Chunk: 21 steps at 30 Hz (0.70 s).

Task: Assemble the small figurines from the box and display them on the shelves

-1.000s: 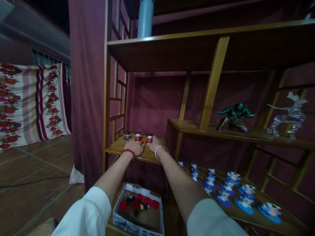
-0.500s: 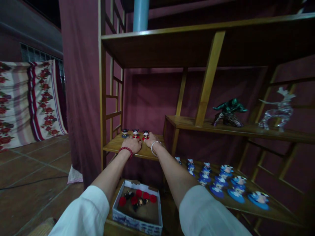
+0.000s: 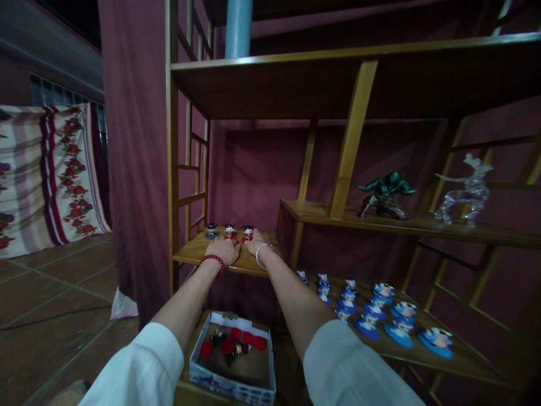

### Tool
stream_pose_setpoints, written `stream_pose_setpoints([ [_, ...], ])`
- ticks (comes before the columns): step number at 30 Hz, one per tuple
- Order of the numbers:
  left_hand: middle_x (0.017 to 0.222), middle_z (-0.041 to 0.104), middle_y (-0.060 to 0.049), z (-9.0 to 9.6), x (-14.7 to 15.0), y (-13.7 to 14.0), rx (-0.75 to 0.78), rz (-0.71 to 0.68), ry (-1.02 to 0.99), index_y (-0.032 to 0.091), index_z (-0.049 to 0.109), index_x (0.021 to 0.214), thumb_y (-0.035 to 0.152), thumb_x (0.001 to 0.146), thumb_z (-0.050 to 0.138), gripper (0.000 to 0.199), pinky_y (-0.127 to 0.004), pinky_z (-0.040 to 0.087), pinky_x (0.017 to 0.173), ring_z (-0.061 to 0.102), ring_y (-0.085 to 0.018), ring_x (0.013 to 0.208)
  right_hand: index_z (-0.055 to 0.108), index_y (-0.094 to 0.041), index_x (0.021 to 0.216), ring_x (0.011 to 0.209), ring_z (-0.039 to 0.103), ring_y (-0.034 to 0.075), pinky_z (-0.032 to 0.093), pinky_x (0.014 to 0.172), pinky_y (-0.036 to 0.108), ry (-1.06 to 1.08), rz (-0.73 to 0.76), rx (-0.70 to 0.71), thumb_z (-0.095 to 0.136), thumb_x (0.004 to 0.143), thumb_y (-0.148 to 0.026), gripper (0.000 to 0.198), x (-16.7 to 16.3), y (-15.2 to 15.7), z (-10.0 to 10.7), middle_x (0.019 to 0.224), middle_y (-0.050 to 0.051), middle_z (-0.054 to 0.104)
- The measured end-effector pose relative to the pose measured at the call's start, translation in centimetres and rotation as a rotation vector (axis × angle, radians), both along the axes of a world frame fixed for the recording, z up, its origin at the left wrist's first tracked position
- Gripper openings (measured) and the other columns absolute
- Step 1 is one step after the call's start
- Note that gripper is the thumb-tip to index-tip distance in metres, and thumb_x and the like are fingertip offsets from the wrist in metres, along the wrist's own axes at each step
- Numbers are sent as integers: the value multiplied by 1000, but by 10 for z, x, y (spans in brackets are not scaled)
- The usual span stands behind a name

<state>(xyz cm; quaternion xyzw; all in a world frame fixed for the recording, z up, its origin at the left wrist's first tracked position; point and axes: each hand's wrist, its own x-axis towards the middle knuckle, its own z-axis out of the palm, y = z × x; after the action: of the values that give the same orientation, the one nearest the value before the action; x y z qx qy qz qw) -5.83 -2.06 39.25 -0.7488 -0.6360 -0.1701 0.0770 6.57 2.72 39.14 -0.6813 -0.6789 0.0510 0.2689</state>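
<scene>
Three small figurines with black hair buns stand in a row on the small wooden shelf. The left figurine has a dark base; the middle figurine and the right figurine have red bases. My left hand, with a red bead bracelet at the wrist, is closed at the middle figurine's base; its fingertips are partly hidden. At the right figurine's base, my right hand has its fingers closed around the side. A silver bangle circles that wrist.
Below the hands sits an open cardboard box with red discs and dark-haired figurines. Several blue-based figurines fill the lower right shelf. A green-and-bronze statue and a clear deer figure stand above. An upright post divides the shelving.
The view has shifted slightly, so the shelving appears a little further left. Both hands stay at the middle and right figurines, which keep their places in the row.
</scene>
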Motion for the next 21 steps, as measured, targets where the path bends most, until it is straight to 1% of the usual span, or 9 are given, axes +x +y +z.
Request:
stream_pose_setpoints([
  [4,117,53,-8,-1,-1,2,-8,-4,-4,29,55,110,45,81,25,44,-39,35,87,46,-25,107,47,-21,110,99,53,24,41,76,31,-8,-16,-11,51,73,-35,40,0,0,1,105,9,60],
  [8,118,52,-8,-1,-1,3,-11,-13,-6,28,56,109,44,81,26,44,-38,36,87,45,-25,109,46,-20,112,101,52,24,41,78,31,-16,-20,-19,50,73,-36,42,0,2,0,107,9,59],
  [16,113,55,-9,-1,0,2,0,-6,11,28,56,108,44,81,26,44,-38,37,85,47,-25,106,46,-19,112,103,51,26,41,79,33,-34,-24,-26,48,74,-38,42,-2,-1,1,107,10,58],
  [21,115,54,-7,-1,0,3,14,-9,19,28,56,107,43,81,27,42,-36,35,88,48,-24,106,46,-19,113,104,50,26,40,81,33,-37,-25,-18,47,75,-35,41,-2,-4,3,109,10,58],
])
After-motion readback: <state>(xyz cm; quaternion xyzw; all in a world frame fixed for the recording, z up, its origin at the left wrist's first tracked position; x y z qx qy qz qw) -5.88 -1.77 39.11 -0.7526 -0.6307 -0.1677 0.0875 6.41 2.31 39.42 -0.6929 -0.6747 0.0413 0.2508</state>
